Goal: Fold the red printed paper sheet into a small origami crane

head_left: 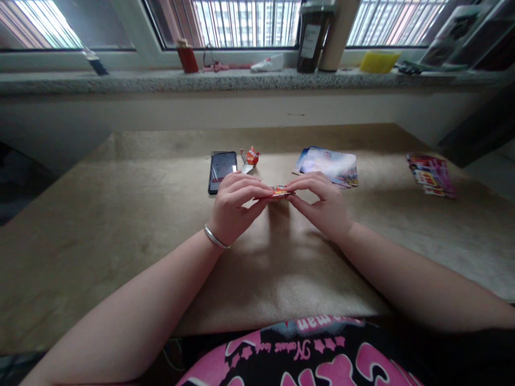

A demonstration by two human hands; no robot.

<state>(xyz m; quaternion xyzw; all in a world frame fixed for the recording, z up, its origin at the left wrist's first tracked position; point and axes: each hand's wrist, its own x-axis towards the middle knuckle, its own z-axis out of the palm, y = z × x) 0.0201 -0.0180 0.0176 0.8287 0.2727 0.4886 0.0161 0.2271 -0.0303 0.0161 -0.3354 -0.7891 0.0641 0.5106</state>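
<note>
My left hand (234, 206) and my right hand (324, 202) meet above the middle of the brown table (120, 225). Both pinch a small folded piece of red and yellow printed paper (280, 191) between thumb and fingers, one hand at each end. The paper is held flat, just above the tabletop. A silver bangle (214, 237) sits on my left wrist. Just beyond the hands stands a small folded paper figure (251, 157) in red and white.
A dark phone (221, 170) lies left of the paper figure. A stack of printed sheets (330, 165) lies behind my right hand, and more colourful sheets (431, 174) lie at the far right. On the windowsill (161, 81) stand a red container, a dark jar and a yellow object.
</note>
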